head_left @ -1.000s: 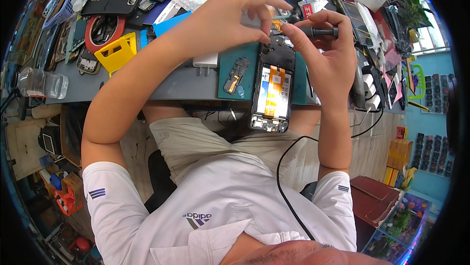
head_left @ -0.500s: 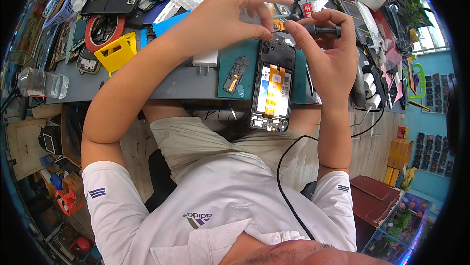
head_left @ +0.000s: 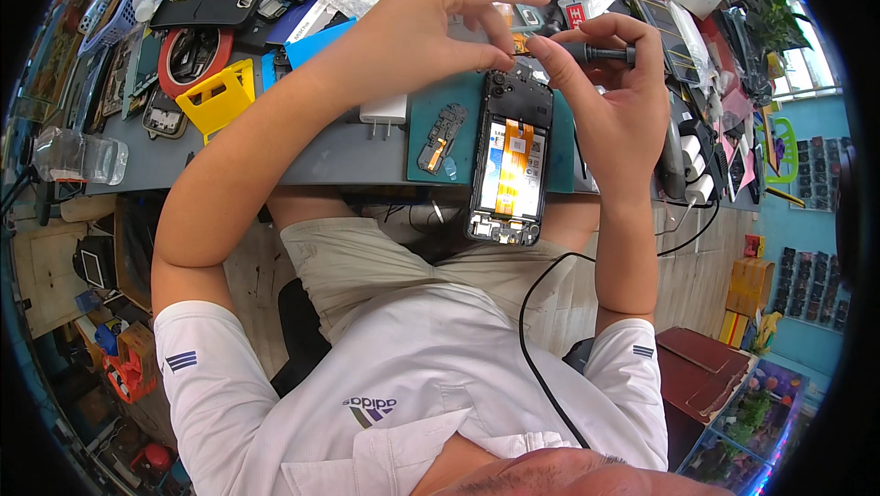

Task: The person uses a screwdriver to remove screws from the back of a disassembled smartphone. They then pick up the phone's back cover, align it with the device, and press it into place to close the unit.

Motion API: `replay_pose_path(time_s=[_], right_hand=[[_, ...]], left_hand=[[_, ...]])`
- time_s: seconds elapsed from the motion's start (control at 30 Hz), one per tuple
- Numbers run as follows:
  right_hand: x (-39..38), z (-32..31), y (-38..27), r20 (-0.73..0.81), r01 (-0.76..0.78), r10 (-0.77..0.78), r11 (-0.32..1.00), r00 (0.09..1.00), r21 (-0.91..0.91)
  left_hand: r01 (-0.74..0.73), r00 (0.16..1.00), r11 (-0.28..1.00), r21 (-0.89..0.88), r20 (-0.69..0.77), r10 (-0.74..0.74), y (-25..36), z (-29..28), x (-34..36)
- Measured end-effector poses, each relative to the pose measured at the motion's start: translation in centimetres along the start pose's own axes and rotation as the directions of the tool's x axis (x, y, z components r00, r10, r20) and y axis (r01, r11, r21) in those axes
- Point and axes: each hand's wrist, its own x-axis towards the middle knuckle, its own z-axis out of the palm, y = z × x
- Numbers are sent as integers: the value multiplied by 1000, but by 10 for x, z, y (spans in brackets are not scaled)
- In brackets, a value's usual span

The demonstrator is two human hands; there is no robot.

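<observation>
An opened phone [head_left: 510,157] with its back cover off shows a battery and an orange flex cable; its lower end juts past the table's front edge. At its top end, my left hand [head_left: 454,24] has thumb and a finger pinched together, index finger stretched out to the right. Whatever lies between those fingertips is too small to make out. My right hand [head_left: 612,83] is closed round a black cylindrical tool handle [head_left: 607,53], probably a screwdriver, with its thumb tip close to my left fingers. A loose dark phone inner cover [head_left: 442,138] lies left of the phone.
A green mat [head_left: 423,115] lies under the phone. On the left are a yellow plastic stand [head_left: 218,100], a roll of red-edged tape [head_left: 195,63] and a white charger plug [head_left: 384,111]. Phone parts crowd the back. A power strip [head_left: 694,166] stands at the right.
The phone has shifted very slightly, and both hands have moved only a little around its top end. The tool stays in my right hand.
</observation>
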Motion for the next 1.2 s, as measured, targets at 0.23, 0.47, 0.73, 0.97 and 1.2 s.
replay_pose_path(time_s=[0.23,0.47,0.73,0.97,1.2], right_hand=[[0,-3,-10,-19,-4,3,999,1000,-42],[0,-3,-10,-13,-8,8,999,1000,-36],[2,-3,-13,68,54,-54,999,996,-3],[12,-5,-23,214,84,-56,989,975,-122],[19,3,-28,282,5,56,978,958,-210]], left_hand=[[9,999,999,-52,-39,-11,0,-2,0],[12,999,996,-88,-43,-16,6,-4,0],[-29,999,998,-62,-47,26,2,-3,-1],[-136,986,957,255,-57,155,-2,1,1],[-143,986,936,320,-40,164,-12,-1,-3]])
